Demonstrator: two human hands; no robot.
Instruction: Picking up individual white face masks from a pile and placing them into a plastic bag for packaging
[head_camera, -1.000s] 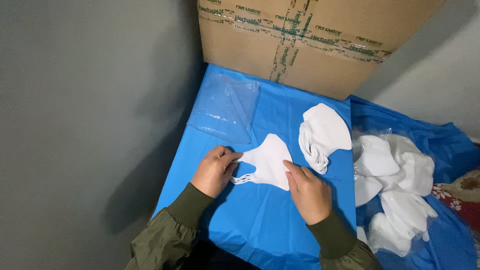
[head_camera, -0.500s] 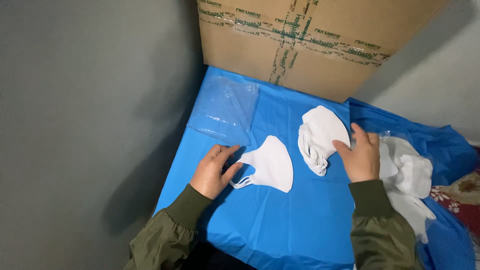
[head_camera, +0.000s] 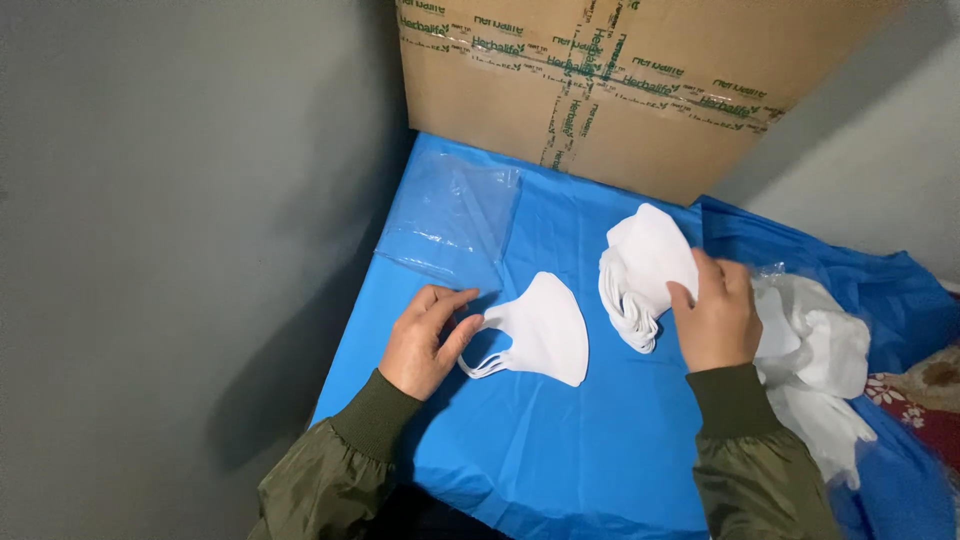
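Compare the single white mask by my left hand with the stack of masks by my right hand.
The single mask lies flat and alone on the blue sheet; the stack holds several masks nested together. The left hand touches the single mask's ear loops; the right hand rests on the stack's edge. Both are white and folded.

Grey walls (head_camera: 180, 250), blue-covered table (head_camera: 560, 460), cardboard box (head_camera: 640, 90) behind
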